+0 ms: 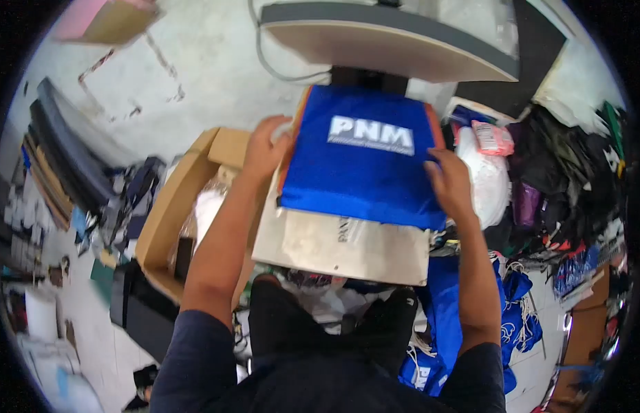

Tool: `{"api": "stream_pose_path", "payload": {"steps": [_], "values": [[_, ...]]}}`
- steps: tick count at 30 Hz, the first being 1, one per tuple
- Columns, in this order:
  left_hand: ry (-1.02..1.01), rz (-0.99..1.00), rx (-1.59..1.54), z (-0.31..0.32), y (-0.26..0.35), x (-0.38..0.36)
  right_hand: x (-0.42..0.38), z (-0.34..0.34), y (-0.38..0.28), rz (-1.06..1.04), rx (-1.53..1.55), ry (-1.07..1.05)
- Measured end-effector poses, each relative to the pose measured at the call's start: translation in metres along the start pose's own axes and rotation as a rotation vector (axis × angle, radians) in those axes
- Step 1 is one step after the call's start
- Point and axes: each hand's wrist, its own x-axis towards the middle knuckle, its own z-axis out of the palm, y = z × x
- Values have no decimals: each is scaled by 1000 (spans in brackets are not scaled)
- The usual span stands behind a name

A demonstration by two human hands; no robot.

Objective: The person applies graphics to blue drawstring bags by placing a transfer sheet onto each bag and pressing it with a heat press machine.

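A blue fabric bag (pixel 361 175) with white "PNM" print and orange side edges lies flat in front of me. Beneath it, a pale board (pixel 313 237) with dark lettering sticks out toward my lap. My left hand (pixel 265 148) is at the bag's left edge, thumb and fingers apart. On the opposite edge rests my right hand (pixel 452 182), its fingers slightly curled and spread from the thumb. Neither hand appears to grip the cloth. Just beyond the bag hangs the thick upper plate (pixel 396 51) of what looks like a heat press.
An open cardboard box (pixel 162 220) with plastic-wrapped contents stands at left. More blue drawstring bags (pixel 447 310) with white cords lie at lower right. Dark cloth (pixel 561 151) and a pink packet (pixel 493 138) are piled at right. Fabric rolls (pixel 69 155) lean at far left.
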Motion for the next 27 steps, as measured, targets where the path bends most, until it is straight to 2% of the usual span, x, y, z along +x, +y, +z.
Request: {"api": "stream_pose_path", "payload": {"steps": [2,4,6,8,9,10,11,12,14,16,18,20,21,22,24,27], "values": [[91,-194,89,-42,1,-19,-23,-17,-23,58,26,86],[194,-299,64,-86,-35,-48,-57,-37,-41,9,58,119],[318,-385,35,-132,-70,-95,-112,-44,-60,108,98,142],[372,-541,17,-177,-97,-145,-186,-30,-56,155,274,72],[351,-740,141,-194,-95,-169,-209,-28,-78,158,219,-40],[376,-747,157,-209,-100,-191,-242,-16,-91,215,210,-98],[253,-747,226,-218,-112,-216,-272,-5,-108,382,192,-206],[125,-747,289,-222,-124,-240,-305,8,-116,455,268,-288],[-7,-960,378,-217,-147,-281,-354,25,-140,608,259,-446],[-257,-948,478,-201,-179,-313,-371,38,-166,444,250,-397],[-394,-1022,492,-179,-184,-322,-383,46,-175,505,219,-401],[-450,-1046,554,-158,-184,-324,-384,54,-175,562,179,-395],[-536,-1143,585,-156,-154,-302,-381,55,-175,613,177,-376],[-530,-1141,571,-150,-146,-296,-378,57,-175,661,176,-358],[-641,-1096,711,-142,-142,-294,-387,65,-163,601,134,-363],[-599,-1067,617,-139,-166,-309,-389,68,-155,547,89,-384]]}}
